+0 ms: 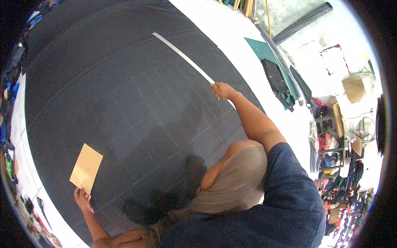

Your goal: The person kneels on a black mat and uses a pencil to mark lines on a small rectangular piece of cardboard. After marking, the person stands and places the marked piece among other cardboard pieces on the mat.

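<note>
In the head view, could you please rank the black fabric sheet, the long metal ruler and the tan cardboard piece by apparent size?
1. Black fabric sheet
2. Long metal ruler, though it lies farther from the camera
3. Tan cardboard piece

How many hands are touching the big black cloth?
2. The left hand rests at the near left, holding a tan cardboard piece on the black cloth. The right hand is further right, at the long white ruler.
</note>
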### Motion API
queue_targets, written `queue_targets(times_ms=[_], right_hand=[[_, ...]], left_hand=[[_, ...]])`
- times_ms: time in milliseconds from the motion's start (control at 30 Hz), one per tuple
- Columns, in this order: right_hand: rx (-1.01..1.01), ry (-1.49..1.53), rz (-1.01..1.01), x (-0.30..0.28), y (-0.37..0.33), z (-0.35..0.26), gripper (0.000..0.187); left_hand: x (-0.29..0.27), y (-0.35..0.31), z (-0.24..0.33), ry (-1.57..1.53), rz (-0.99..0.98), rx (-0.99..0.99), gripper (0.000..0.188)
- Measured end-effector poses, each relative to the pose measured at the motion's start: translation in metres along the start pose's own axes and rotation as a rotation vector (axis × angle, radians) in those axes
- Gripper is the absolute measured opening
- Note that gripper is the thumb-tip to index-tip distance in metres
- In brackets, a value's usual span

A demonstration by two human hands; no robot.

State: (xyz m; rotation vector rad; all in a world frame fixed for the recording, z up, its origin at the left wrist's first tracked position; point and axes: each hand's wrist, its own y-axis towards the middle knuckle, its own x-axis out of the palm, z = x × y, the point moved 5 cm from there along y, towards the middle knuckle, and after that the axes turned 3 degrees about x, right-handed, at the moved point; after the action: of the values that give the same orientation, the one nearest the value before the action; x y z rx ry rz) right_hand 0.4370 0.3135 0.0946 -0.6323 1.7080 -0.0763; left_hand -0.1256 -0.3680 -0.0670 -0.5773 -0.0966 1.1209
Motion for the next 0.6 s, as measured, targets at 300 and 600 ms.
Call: queue_targets(times_ms=[300,600], right_hand=[[-0.749,-0.298,-0.359,0.115,-0.040,-0.157,0.033],[-0.539,0.018,-0.867,0.129,-0.159,-0.279,0.054]], left_hand=[[0.001,-0.025,0.010,-0.055,0.069,-0.072,0.045],[0.114,-0.077,0.047,-0.181,-0.355,-0.132,0.048]])
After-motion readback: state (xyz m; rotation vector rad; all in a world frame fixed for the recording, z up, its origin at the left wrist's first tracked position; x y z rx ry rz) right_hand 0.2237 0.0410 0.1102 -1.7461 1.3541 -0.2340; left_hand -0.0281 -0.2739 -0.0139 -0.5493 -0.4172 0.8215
